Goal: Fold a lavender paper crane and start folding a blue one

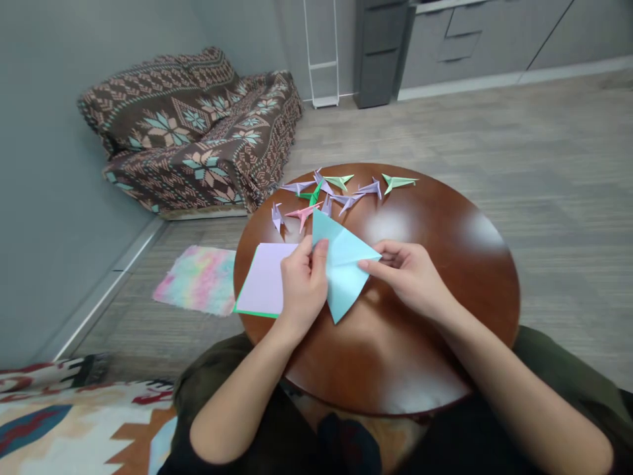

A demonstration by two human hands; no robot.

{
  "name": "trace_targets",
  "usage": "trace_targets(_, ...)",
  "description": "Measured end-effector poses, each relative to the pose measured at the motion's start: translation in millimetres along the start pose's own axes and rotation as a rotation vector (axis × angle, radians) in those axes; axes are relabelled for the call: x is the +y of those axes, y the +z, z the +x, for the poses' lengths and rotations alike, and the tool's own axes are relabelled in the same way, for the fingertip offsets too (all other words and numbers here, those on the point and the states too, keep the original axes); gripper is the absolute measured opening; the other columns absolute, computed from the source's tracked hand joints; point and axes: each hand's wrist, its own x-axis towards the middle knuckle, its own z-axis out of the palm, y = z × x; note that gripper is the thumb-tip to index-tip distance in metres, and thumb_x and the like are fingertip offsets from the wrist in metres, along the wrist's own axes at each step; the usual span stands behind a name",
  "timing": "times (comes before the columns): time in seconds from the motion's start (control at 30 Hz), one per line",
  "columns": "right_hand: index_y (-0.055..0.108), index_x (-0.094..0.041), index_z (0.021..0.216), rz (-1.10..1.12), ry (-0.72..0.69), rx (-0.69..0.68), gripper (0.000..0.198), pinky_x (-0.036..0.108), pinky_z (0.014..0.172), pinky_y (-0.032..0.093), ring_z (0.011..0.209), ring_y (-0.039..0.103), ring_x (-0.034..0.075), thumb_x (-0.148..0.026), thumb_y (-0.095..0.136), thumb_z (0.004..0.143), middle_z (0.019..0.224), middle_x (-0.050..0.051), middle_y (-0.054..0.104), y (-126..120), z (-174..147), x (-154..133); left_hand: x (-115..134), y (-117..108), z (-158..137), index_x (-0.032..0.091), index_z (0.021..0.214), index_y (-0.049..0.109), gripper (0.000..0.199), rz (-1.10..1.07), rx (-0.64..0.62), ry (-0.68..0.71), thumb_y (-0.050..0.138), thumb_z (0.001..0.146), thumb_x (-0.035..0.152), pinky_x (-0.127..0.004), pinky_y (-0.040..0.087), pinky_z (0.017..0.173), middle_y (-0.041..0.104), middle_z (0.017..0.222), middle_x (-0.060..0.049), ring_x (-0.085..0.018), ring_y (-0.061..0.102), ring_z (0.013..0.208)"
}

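Observation:
A light blue sheet of origami paper [341, 264] is held up over the table between my two hands, with crease lines across it. My left hand [305, 280] grips its left side, thumb on the face toward me and the other fingers partly hidden. On the right, my right hand [408, 274] pinches the pointed corner between thumb and fingers. Left of my left hand lies a stack of square paper [264, 280], lilac on top with a green edge showing beneath. Beyond the hands sit several folded paper figures, among them a pink one [304, 214], a green one [312, 196] and lilac ones [348, 200].
The round brown wooden table [445, 277] stands before my knees. Behind it to the left is a sofa [198, 132] under a patterned cover. A pastel fluffy mat [198, 280] lies on the floor. Grey cabinets [459, 46] line the far wall.

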Motion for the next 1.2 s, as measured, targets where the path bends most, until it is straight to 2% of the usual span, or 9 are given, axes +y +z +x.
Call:
trace_targets(0.3, 0.072, -0.017, 0.070, -0.096, -0.009, 0.006, 0.039, 0.028, 0.061, 0.049, 0.059, 0.064, 0.016, -0.052, 0.083, 0.083, 0.065, 0.005, 0.075, -3, -3, 1, 0, -2, 3, 0.021, 0.079, 0.053, 0.036, 0.066, 0.011, -0.035, 0.048, 0.107, 0.043, -0.026, 0.031, 0.056, 0.046, 0.063, 0.003, -0.013, 0.041, 0.059)
trace_targets(0.37, 0.070, -0.018, 0.069, -0.096, 0.003, 0.053, 0.039, 0.028, 0.061, 0.049, 0.059, 0.063, 0.015, -0.052, 0.083, 0.083, 0.065, 0.004, 0.074, -4, -3, 2, 0, -3, 4, 0.021, 0.107, 0.062, 0.027, 0.020, -0.020, -0.059, 0.046, 0.108, 0.043, -0.026, 0.041, 0.066, 0.062, 0.081, -0.001, -0.014, 0.053, 0.070)
trace_targets(0.43, 0.068, -0.019, 0.068, -0.085, 0.003, 0.118, 0.039, 0.027, 0.060, 0.049, 0.058, 0.063, 0.015, -0.051, 0.084, 0.082, 0.063, 0.004, 0.073, -5, -2, 3, 0, -2, 6, 0.025, 0.139, 0.051, 0.039, -0.092, -0.072, -0.078, 0.051, 0.106, 0.045, -0.028, 0.050, 0.079, 0.068, 0.119, -0.009, -0.019, 0.064, 0.094)
trace_targets(0.57, 0.065, -0.019, 0.065, -0.133, -0.052, 0.171, 0.041, 0.026, 0.057, 0.045, 0.055, 0.059, 0.014, -0.050, 0.083, 0.084, 0.060, 0.002, 0.070, -4, -3, 2, 4, 2, 5, 0.030, 0.151, 0.044, 0.073, -0.342, -0.274, -0.194, 0.078, 0.089, 0.047, -0.031, 0.056, 0.089, 0.043, 0.162, -0.014, -0.028, 0.061, 0.128)
trace_targets(0.7, 0.065, -0.019, 0.065, -0.239, -0.131, 0.119, 0.040, 0.025, 0.055, 0.042, 0.055, 0.054, 0.013, -0.047, 0.078, 0.090, 0.060, 0.001, 0.066, -1, -8, 0, 6, 5, 6, 0.026, 0.154, 0.041, 0.083, -0.557, -0.308, -0.413, 0.084, 0.083, 0.035, -0.033, 0.058, 0.094, 0.053, 0.155, -0.016, -0.024, 0.069, 0.116)
trace_targets(0.83, 0.063, -0.020, 0.065, -0.285, -0.106, 0.076, 0.041, 0.026, 0.054, 0.042, 0.056, 0.054, 0.013, -0.047, 0.071, 0.095, 0.060, 0.000, 0.063, -3, -7, 2, 1, 2, 11, 0.018, 0.141, 0.054, 0.069, -0.717, -0.248, -0.545, 0.084, 0.081, 0.037, -0.032, 0.059, 0.084, 0.078, 0.109, -0.009, -0.021, 0.074, 0.093)
trace_targets(0.93, 0.067, -0.021, 0.083, -0.262, -0.108, 0.138, 0.026, 0.027, 0.057, 0.046, 0.062, 0.060, 0.015, -0.043, 0.076, 0.092, 0.072, 0.001, 0.069, -5, -3, 7, -2, -1, 12, 0.014, 0.101, 0.070, 0.040, -0.688, -0.288, -0.568, 0.081, 0.081, 0.048, -0.028, 0.058, 0.073, 0.074, 0.083, -0.004, -0.017, 0.069, 0.075)
trace_targets(1.0, 0.068, -0.022, 0.098, -0.275, -0.149, 0.206, 0.024, 0.029, 0.060, 0.050, 0.067, 0.063, 0.017, -0.040, 0.080, 0.088, 0.083, 0.002, 0.073, -6, -3, 11, -3, -1, 12, 0.015, 0.084, 0.067, 0.039, -0.645, -0.315, -0.564, 0.078, 0.083, 0.052, -0.026, 0.057, 0.070, 0.069, 0.077, -0.002, -0.014, 0.065, 0.071)
trace_targets(1.2, 0.069, -0.023, 0.102, -0.402, -0.243, 0.264, 0.026, 0.033, 0.068, 0.056, 0.084, 0.072, 0.022, -0.039, 0.082, 0.086, 0.097, 0.006, 0.076, -3, -6, 13, -2, 0, 9, 0.017, 0.076, 0.062, 0.040, -0.539, -0.349, -0.491, 0.073, 0.086, 0.054, -0.024, 0.050, 0.066, 0.057, 0.071, 0.001, -0.012, 0.055, 0.067)
